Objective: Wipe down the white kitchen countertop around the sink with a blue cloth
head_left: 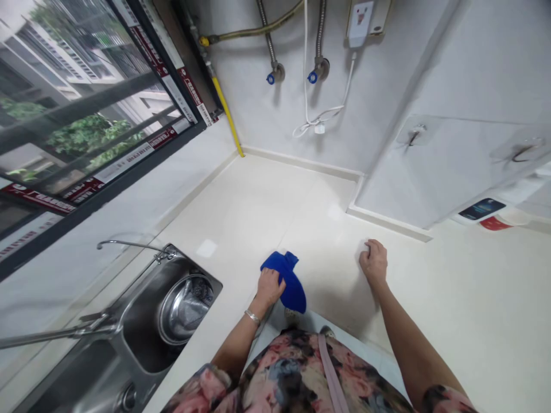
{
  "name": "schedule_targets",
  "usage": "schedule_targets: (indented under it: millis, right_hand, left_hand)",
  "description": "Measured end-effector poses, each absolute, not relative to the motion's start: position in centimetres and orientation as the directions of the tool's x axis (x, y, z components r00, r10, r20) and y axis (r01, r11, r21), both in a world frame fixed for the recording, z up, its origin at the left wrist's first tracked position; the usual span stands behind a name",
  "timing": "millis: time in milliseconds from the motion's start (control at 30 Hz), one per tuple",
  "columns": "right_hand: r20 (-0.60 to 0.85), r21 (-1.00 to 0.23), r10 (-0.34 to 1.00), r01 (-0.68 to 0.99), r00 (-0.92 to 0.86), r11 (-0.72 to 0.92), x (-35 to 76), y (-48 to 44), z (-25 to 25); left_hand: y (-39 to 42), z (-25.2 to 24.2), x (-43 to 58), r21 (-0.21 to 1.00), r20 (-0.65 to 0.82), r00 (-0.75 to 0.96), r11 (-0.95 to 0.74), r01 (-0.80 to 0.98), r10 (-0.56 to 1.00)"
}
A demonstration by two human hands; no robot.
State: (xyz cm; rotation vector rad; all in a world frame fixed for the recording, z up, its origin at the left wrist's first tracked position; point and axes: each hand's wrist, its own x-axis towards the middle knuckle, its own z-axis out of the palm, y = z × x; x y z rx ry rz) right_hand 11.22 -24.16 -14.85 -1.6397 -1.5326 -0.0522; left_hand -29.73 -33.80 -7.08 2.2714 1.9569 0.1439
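Lying at the front edge of the smooth cream countertop: one royal-blue fabric cloth, clamped in the left hand; seemed light, soft, best bunched mid-length. Closure of right hand was unclear.

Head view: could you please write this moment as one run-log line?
left hand: holding blue cloth at front edge of counter | right hand: loosely curled by counter, no object visible | sink: at left

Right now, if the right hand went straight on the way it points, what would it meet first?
Likely the beige upstand at the foot of the jutting white wall; only countertop shows between. The right hand's height is unclear; if higher, the wall itself.
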Motion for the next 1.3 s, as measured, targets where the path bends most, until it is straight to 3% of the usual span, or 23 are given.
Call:
schedule_targets:
  millis: [333, 633, 1300]
  right_hand:
    - [0.526, -0.597, 0.804, 0.794, 0.277, 0.117, 11.2, -24.5, -14.9]
    - [0.517, -0.536, 0.809, 0.843, 0.279, 0.052, 10.9, -24.1, -13.5]
    - [0.435, -0.511, 0.852, 0.859, 0.291, -0.032, 10.4, -24.6, -11.9]
  left_hand:
    - [-34.4, -5.9, -40.2, 0.059, 0.005, -0.187, 0.186, 0.981, 0.982]
    - [-27.0, -6.7, -42.1, 0.055, 0.084, -0.432, 0.429, 0.902, 0.898]
    - [-6.6, -5.9, -42.2, 0.166, 0.123, -0.471, 0.45, 0.878, 0.873]
